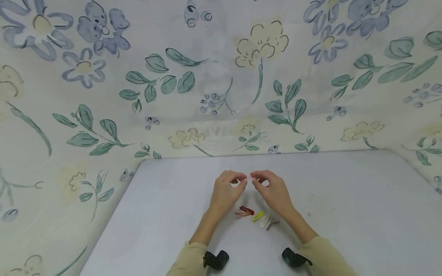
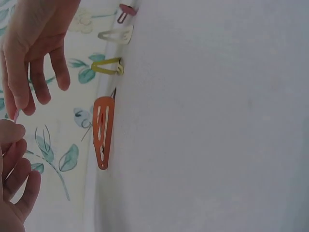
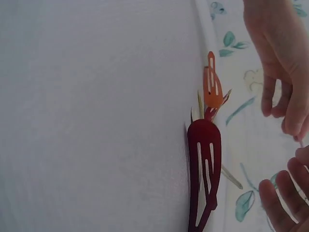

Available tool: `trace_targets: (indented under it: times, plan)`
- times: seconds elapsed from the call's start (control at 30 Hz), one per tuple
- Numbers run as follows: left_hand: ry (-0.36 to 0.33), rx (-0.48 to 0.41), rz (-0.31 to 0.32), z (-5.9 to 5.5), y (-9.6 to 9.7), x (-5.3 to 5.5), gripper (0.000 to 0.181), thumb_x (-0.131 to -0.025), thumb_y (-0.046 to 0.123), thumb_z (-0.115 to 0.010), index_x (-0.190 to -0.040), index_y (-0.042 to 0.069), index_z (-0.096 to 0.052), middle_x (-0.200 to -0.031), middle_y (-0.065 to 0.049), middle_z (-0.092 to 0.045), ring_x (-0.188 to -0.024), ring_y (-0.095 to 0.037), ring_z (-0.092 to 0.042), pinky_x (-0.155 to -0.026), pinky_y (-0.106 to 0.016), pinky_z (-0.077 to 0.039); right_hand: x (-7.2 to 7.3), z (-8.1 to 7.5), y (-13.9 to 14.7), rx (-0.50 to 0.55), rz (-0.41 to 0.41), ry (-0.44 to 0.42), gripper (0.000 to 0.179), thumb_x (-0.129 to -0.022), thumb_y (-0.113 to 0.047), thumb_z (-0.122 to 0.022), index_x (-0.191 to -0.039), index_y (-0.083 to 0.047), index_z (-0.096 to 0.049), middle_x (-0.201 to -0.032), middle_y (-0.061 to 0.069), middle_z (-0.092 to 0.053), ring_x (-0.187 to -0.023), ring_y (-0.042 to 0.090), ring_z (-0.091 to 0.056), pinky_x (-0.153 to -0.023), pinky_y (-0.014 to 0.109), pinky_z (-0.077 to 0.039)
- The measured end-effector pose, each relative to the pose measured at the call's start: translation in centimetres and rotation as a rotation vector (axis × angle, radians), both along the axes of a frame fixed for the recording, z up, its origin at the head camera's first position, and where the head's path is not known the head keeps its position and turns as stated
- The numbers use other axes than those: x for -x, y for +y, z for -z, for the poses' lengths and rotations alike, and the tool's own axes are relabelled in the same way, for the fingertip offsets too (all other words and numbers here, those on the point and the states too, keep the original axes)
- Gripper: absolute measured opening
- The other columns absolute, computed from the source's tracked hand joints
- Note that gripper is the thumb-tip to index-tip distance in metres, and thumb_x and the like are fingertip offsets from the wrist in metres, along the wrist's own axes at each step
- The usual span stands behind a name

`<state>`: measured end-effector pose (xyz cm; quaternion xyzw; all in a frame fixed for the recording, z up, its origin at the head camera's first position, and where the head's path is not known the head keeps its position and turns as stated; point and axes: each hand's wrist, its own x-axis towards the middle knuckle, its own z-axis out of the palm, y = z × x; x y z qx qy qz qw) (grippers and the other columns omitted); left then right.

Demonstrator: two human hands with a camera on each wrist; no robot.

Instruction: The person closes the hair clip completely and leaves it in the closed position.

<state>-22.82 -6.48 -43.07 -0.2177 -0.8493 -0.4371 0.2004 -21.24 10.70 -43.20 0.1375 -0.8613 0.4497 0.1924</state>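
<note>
A small pink hair clip (image 1: 249, 178) is held up above the white table, mostly covered by fingertips. My left hand (image 1: 226, 192) pinches one end between thumb and forefinger. The other end is pinched the same way by my right hand (image 1: 276, 191). In the left wrist view, a thin pink edge of the clip (image 2: 17, 116) shows between both hands' fingertips. Nearer me on the table lie snap hair clips: red-brown ones (image 1: 245, 211), a yellow one (image 1: 258, 216), a white one (image 1: 265, 220) and a mauve one (image 1: 272, 223). An orange clip (image 2: 103, 133) stands out in the left wrist view.
The white table (image 1: 165, 214) ends at the back against a flower-patterned cloth (image 1: 221, 76), which also hangs at both sides. Black wrist devices (image 1: 217, 260) are strapped on at both sleeves, close above the table.
</note>
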Motion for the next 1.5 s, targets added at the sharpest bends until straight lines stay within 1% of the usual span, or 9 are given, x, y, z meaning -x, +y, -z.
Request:
trace_targets:
  times: [0.23,0.33,0.47,0.57,0.67,0.87,1.1,1.2,1.5]
  plan:
    - [-0.018,0.151,-0.009,-0.2,-0.4,1.6,0.009,-0.087,0.011,-0.073,-0.095,0.007,-0.074,-0.087,-0.003,-0.069,-0.086,-0.021,-0.062,-0.078,-0.033,-0.053,1.6,0.1,0.0,-0.189,0.016,-0.009,0.021,-0.09,-0.011,-0.071,-0.111,-0.009,-0.071,-0.1,0.004,-0.071,-0.088,0.018,-0.062,-0.075,0.033,-0.052]
    - [-0.056,0.2,-0.021,-0.1,-0.5,2.2,0.009,-0.088,0.012,-0.073,-0.096,0.008,-0.074,-0.088,-0.003,-0.069,-0.087,-0.02,-0.061,-0.079,-0.033,-0.052,2.3,0.3,-0.1,-0.25,0.021,-0.056,0.021,-0.091,-0.013,-0.071,-0.112,-0.01,-0.071,-0.1,0.004,-0.07,-0.09,0.02,-0.062,-0.079,0.036,-0.054]
    - [-0.135,0.227,-0.032,0.2,-0.6,2.6,0.009,-0.089,0.013,-0.072,-0.097,0.009,-0.074,-0.09,-0.002,-0.069,-0.09,-0.019,-0.059,-0.081,-0.033,-0.052,3.1,0.4,-0.3,-0.308,0.008,-0.144,0.021,-0.092,-0.015,-0.07,-0.112,-0.01,-0.07,-0.103,0.005,-0.068,-0.095,0.02,-0.061,-0.087,0.037,-0.054]
    - [-0.187,0.261,-0.036,0.4,-0.6,2.9,0.009,-0.09,0.015,-0.071,-0.097,0.01,-0.073,-0.092,-0.001,-0.069,-0.093,-0.019,-0.057,-0.083,-0.034,-0.051,3.5,0.4,-0.4,-0.338,-0.008,-0.184,0.019,-0.092,-0.013,-0.07,-0.11,-0.009,-0.07,-0.102,0.005,-0.067,-0.096,0.02,-0.06,-0.089,0.038,-0.053]
    - [-0.203,0.325,-0.041,0.5,-0.7,3.2,0.009,-0.09,0.017,-0.071,-0.095,0.011,-0.073,-0.093,-0.001,-0.068,-0.094,-0.019,-0.055,-0.083,-0.034,-0.05,3.8,0.4,-0.5,-0.379,-0.015,-0.211,0.017,-0.091,-0.012,-0.07,-0.108,-0.009,-0.07,-0.101,0.005,-0.067,-0.095,0.021,-0.059,-0.088,0.038,-0.053]
    - [-0.173,0.479,-0.049,0.7,-0.8,3.4,0.008,-0.086,0.019,-0.073,-0.088,0.011,-0.074,-0.097,-0.004,-0.069,-0.094,-0.022,-0.057,-0.082,-0.039,-0.051,4.3,0.6,-0.9,-0.498,-0.033,-0.256,0.011,-0.09,-0.013,-0.071,-0.101,-0.011,-0.072,-0.101,0.004,-0.066,-0.098,0.022,-0.06,-0.089,0.04,-0.052]
    - [-0.19,0.623,-0.039,0.4,-0.8,3.3,0.008,-0.085,0.02,-0.074,-0.087,0.013,-0.074,-0.098,-0.004,-0.068,-0.096,-0.023,-0.058,-0.083,-0.041,-0.05,4.3,0.7,-1.4,-0.634,-0.065,-0.238,0.008,-0.088,-0.014,-0.072,-0.096,-0.012,-0.072,-0.105,0.007,-0.064,-0.103,0.027,-0.06,-0.087,0.046,-0.052]
    - [-0.196,0.651,-0.026,0.2,-0.8,3.2,0.007,-0.084,0.02,-0.075,-0.085,0.014,-0.074,-0.095,-0.003,-0.067,-0.094,-0.023,-0.057,-0.081,-0.041,-0.05,4.2,0.5,-1.6,-0.656,-0.064,-0.25,0.008,-0.088,-0.014,-0.072,-0.096,-0.012,-0.072,-0.105,0.007,-0.064,-0.104,0.027,-0.059,-0.088,0.046,-0.052]
    - [-0.204,0.658,-0.021,-0.2,-0.8,3.0,0.006,-0.084,0.019,-0.075,-0.083,0.013,-0.075,-0.092,-0.003,-0.066,-0.092,-0.023,-0.057,-0.079,-0.041,-0.05,4.1,0.5,-1.7,-0.646,-0.067,-0.275,0.012,-0.087,-0.01,-0.072,-0.099,-0.012,-0.071,-0.103,0.006,-0.065,-0.102,0.026,-0.058,-0.088,0.047,-0.051]
